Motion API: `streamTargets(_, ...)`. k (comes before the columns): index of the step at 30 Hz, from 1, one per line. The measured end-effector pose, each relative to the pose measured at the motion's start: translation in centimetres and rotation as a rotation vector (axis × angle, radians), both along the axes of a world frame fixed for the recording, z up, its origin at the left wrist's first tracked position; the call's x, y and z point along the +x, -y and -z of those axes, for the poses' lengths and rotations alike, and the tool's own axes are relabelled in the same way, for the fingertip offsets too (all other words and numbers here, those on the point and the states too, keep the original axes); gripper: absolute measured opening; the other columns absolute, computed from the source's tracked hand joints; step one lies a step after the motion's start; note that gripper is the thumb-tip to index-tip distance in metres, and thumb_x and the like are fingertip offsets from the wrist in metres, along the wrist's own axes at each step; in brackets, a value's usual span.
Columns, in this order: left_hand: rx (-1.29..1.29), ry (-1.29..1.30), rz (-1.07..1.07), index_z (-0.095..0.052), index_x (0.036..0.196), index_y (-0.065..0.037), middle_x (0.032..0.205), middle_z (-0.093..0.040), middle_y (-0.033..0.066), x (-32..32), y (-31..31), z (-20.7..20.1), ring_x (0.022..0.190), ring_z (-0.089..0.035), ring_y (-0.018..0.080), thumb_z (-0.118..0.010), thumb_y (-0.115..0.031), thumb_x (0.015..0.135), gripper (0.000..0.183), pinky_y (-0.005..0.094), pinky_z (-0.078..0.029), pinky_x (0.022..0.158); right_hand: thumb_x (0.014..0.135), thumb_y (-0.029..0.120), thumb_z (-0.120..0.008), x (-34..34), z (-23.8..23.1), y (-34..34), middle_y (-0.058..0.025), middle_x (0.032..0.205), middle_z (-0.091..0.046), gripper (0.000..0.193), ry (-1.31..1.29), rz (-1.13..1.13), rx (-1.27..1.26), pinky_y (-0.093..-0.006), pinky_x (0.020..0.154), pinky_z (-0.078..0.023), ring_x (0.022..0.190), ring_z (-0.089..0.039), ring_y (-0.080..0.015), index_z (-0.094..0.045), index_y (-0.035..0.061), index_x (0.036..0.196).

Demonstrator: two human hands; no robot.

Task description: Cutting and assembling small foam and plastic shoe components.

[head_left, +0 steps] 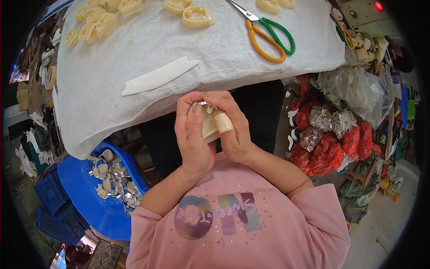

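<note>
In front of my chest, just off the table's near edge, both hands grip one hollow cream plastic piece (208,127) with a small post inside. A shiny metallic band (204,103) shows along its far rim. My left hand (190,134) wraps its left side, thumb pressed near the band. My right hand (237,132) closes round the other side, its thumb covered by a cream wrap (223,122). The fingers hide much of the piece. Beyond them, a white flat strip (159,77) lies on the white cloth (139,49). Scissors (265,39) with orange and green handles lie farther right.
Several similar cream pieces (197,17) sit on the table's far side. At my left, a blue basin (83,188) holds many metallic-edged pieces (113,177). Stacked blue crates (51,193) stand beside it. Red plastic bags (327,154) and clear bags (363,89) are piled at right.
</note>
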State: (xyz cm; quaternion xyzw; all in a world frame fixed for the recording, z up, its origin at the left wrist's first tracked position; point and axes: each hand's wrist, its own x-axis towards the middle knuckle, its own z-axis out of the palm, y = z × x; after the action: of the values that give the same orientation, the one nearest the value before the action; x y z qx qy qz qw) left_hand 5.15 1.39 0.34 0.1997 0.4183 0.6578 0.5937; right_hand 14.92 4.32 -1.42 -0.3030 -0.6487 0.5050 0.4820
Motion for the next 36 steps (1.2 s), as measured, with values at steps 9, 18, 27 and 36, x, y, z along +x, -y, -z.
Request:
streamTargets(9, 0.153, 0.115, 0.326, -0.021, 0.139, -0.011, 0.123, -0.044, 0.0113, -2.4, -0.2, -0.8, 0.118, -0.046, 0.0225, -0.056, -0.025, 0.083, 0.067, 0.0388, -0.043, 0.097, 0.094, 0.028, -0.041, 1.4, -0.1, -1.2, -0.0011, 0.109, -0.050, 0.048, -0.264, -0.282, -0.588, -0.0210, 0.066, -0.038, 0.084, -0.047, -0.0086, -0.039, 0.0072, 0.136)
streamTargets(18, 0.069, 0.066, 0.171, -0.024, 0.134, -0.010, 0.118, -0.044, 0.0110, -1.4, 0.5, -0.6, 0.112, -0.048, 0.0221, -0.053, -0.017, 0.078, 0.064, 0.0380, -0.045, 0.094, 0.091, 0.017, -0.041, 0.5, -0.9, -0.6, -0.0084, 0.113, -0.046, 0.043, -0.035, -0.113, -0.137, -0.0281, 0.092, -0.035, 0.104, -0.045, -0.0164, -0.042, 0.0036, 0.131)
streamTargets(27, 0.135, 0.450, 0.301, -0.023, 0.138, -0.011, 0.124, -0.045, 0.0079, -3.1, -0.2, -0.4, 0.109, -0.050, 0.0226, -0.045, -0.053, 0.089, 0.069, 0.0364, -0.046, 0.087, 0.094, 0.034, -0.045, 1.8, -0.9, -1.8, -0.0068, 0.108, -0.048, 0.046, -0.077, -0.246, -0.462, -0.0281, 0.076, -0.044, 0.091, -0.052, -0.0161, -0.045, 0.0062, 0.131)
streamTargets(36, 0.422, -0.897, 0.230, -0.007, 0.141, 0.001, 0.110, -0.049, 0.0169, -3.6, -0.1, 0.4, 0.088, -0.055, 0.0224, -0.055, -0.053, 0.084, 0.092, 0.0324, -0.047, 0.071, 0.077, 0.028, -0.067, 1.9, -4.6, -3.1, -0.0105, 0.082, -0.058, 0.039, 0.379, -0.166, -0.293, -0.0333, 0.061, -0.048, 0.065, -0.058, -0.0194, -0.058, -0.0023, 0.100)
